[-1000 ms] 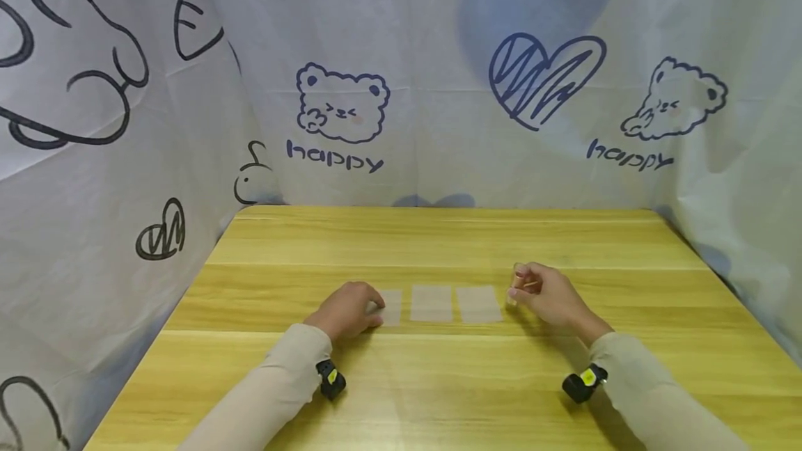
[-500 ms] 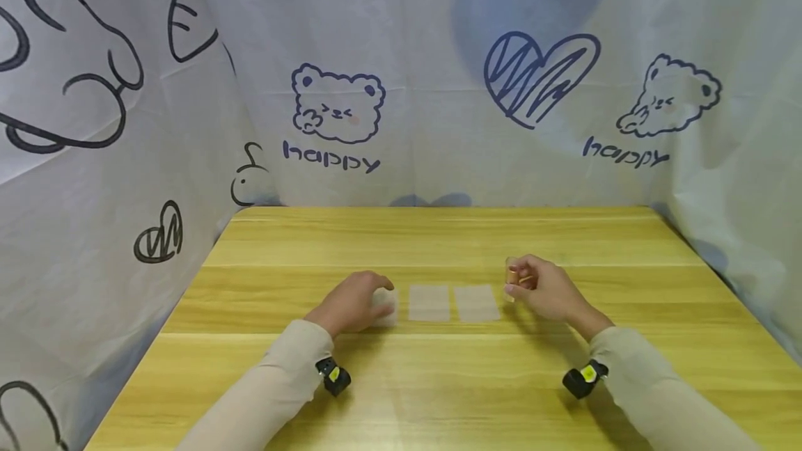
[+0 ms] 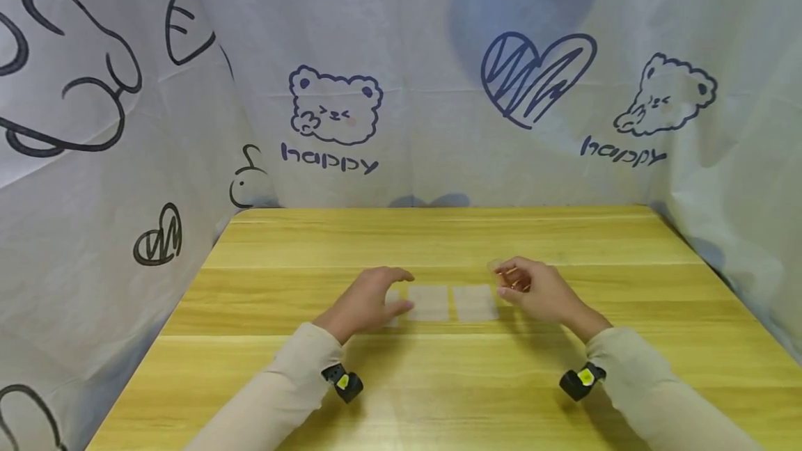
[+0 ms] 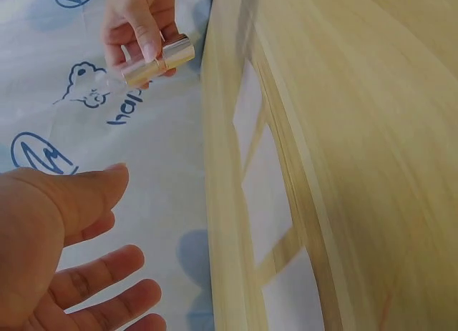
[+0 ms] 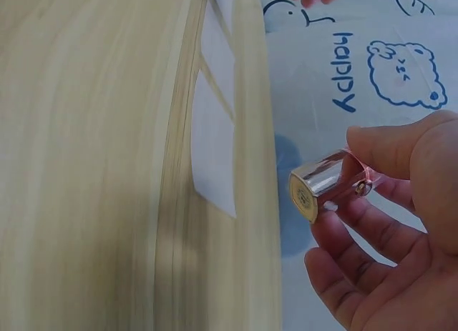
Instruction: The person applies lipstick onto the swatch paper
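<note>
My right hand (image 3: pixel 544 292) is raised over the table and holds a shiny gold lipstick tube (image 5: pixel 320 179) between thumb and fingers. Its flat base, with a small label, faces the right wrist camera; a clear end shows faintly beyond the fingers in the left wrist view. My left hand (image 3: pixel 366 303) hovers with thumb and fingers spread and nothing between them. It partly covers the leftmost white paper piece (image 3: pixel 392 299) in the head view. Beside that lie the middle paper piece (image 3: pixel 429 303) and the right paper piece (image 3: pixel 475 303), flat in a row.
A wood-grain table (image 3: pixel 438 374) spreads under both hands. White curtains (image 3: pixel 432 117) with drawn bears and hearts hang behind it and along the sides. A black wrist camera (image 3: pixel 344 383) is strapped to the left wrist, another wrist camera (image 3: pixel 581 383) to the right.
My left hand has come off the leftmost paper and shifted right, its fingers spreading. The right hand has moved slightly left, and the lipstick tube in it has tilted from near upright.
</note>
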Action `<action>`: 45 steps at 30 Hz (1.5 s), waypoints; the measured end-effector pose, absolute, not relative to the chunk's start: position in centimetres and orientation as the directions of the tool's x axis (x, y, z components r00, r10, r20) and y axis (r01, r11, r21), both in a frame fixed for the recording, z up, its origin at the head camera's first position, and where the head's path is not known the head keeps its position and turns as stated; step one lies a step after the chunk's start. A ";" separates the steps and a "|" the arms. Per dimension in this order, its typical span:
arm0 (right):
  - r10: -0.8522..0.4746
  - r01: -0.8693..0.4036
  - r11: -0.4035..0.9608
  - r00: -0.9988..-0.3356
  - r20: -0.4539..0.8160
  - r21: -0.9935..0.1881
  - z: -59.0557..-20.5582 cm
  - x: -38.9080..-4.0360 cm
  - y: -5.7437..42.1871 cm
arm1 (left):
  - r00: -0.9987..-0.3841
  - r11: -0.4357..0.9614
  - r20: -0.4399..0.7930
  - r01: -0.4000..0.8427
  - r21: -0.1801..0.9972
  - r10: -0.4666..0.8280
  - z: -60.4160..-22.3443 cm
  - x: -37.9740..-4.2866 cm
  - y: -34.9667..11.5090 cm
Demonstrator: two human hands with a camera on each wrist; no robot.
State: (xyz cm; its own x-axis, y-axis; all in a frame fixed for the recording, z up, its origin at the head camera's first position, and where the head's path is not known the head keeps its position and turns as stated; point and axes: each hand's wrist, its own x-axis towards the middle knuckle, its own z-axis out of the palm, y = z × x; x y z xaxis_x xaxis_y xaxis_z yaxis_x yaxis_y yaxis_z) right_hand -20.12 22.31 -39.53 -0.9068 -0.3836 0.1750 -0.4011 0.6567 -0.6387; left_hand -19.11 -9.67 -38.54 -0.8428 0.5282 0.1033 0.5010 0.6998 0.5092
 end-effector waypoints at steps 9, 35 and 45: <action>-0.440 -0.435 0.665 -0.885 0.152 -0.607 -39.0 -19.9 21.3 | -0.830 0.651 0.152 0.521 0.552 0.536 -38.5 -18.6 -8.8; -0.584 -0.531 0.604 -0.802 0.122 -0.595 -38.0 -19.4 18.8 | -0.811 0.651 0.129 0.542 0.531 0.571 -38.0 -18.5 -7.3; -0.606 -0.554 0.574 -0.782 0.142 -0.602 -37.7 -19.3 18.0 | -0.799 0.627 0.138 0.554 0.548 0.586 -37.9 -18.4 -6.7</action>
State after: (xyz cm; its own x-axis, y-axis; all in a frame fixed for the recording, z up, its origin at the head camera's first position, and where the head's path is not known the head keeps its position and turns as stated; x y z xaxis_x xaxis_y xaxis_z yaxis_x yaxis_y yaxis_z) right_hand -19.29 18.03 -37.73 -0.7824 -0.6064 0.1416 -0.5542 0.5745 -0.6023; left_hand -18.43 -6.68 -37.85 -0.7985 0.5860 0.1379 0.5544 0.6266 0.5477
